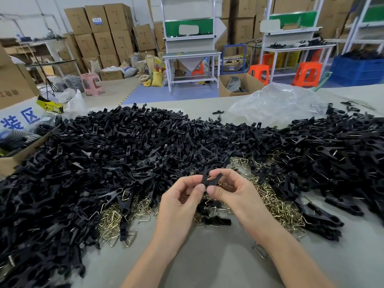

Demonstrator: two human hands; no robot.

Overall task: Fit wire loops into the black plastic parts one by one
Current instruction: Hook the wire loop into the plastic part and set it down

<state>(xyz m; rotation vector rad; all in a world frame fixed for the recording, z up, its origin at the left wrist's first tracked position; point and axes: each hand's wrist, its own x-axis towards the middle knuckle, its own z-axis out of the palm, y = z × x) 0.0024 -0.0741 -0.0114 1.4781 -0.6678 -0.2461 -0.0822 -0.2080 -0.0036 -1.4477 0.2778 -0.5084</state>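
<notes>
Over the table's near middle, my left hand (180, 201) and my right hand (232, 191) meet and together pinch black plastic parts (209, 178) that cross in an X shape. Thumbs and forefingers curl round the pieces. Whether a wire loop sits in them I cannot tell. Beneath and around my hands lie several brass-coloured wire loops (278, 206), with more wire loops (112, 222) to the left. A huge heap of black plastic parts (124, 146) covers the table behind and to both sides.
The grey table (218, 265) shows bare in front of me. A crumpled clear plastic bag (276, 104) lies at the back right. An open cardboard box (12, 161) stands at the left edge. Beyond are workbenches, stools and stacked cartons.
</notes>
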